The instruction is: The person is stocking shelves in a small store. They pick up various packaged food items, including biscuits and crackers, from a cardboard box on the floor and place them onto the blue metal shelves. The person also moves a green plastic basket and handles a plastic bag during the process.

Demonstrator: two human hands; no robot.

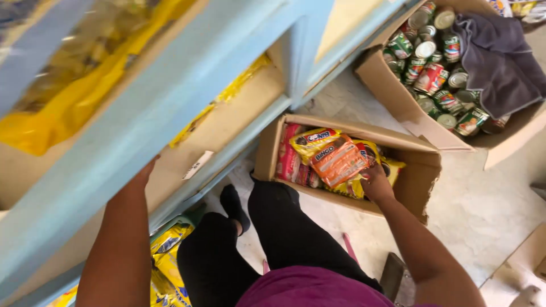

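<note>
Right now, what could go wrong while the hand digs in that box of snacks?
The right hand grips an orange packet on top of a loose heap in the cardboard box; pulling it may tip neighbouring yellow packets out. The left hand reaches into the blue shelf, mostly out of sight, so it might bump something unseen.

Bright daylight; blurred upper left; soft shadows.
</note>
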